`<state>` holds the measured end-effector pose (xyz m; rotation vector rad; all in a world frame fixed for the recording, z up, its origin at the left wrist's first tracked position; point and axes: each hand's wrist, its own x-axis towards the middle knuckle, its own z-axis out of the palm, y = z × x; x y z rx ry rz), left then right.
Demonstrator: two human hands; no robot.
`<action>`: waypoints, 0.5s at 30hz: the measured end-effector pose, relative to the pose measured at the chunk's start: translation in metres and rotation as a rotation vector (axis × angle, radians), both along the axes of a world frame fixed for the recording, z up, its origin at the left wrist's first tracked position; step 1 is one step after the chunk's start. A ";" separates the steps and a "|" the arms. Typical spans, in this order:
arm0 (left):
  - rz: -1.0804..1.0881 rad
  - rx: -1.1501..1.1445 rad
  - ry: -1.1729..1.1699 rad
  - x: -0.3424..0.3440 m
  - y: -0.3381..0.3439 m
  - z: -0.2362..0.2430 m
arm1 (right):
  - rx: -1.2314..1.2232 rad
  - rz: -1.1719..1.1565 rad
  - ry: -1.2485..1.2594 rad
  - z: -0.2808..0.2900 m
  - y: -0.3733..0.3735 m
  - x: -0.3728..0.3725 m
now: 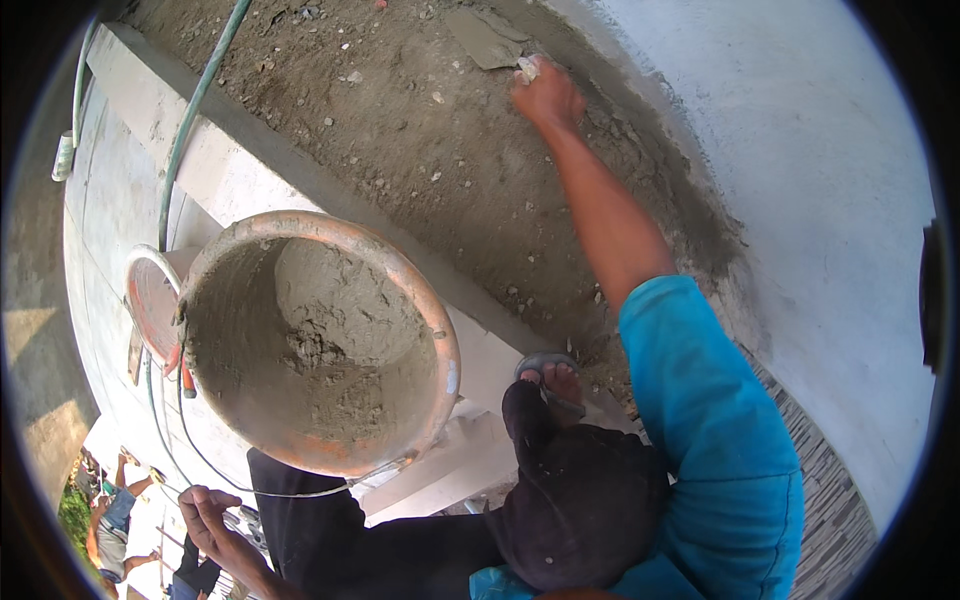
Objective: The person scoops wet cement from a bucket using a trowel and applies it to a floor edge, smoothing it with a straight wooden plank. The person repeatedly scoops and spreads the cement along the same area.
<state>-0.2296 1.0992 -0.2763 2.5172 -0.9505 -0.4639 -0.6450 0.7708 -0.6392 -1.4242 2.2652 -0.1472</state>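
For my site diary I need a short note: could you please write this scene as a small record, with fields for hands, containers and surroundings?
Right-hand grip: closed on a trowel
Trowel position: at the soil, near the pale wall
Left-hand grip: near the wire handle of the large bucket; contact unclear
Bucket contents: wet-looking grey mix
Second bucket: left of the large one
Green hose: across the light ledge
Background: people at lower left
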 end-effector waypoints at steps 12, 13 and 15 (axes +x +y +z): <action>0.051 -0.028 0.060 0.005 0.006 -0.002 | -0.590 0.356 0.092 0.157 0.096 -0.023; 0.004 0.008 0.066 0.007 -0.010 -0.010 | -0.671 0.408 0.100 0.189 0.104 -0.033; -0.025 0.036 0.044 -0.002 -0.019 -0.018 | -0.874 0.614 0.031 0.230 0.121 -0.021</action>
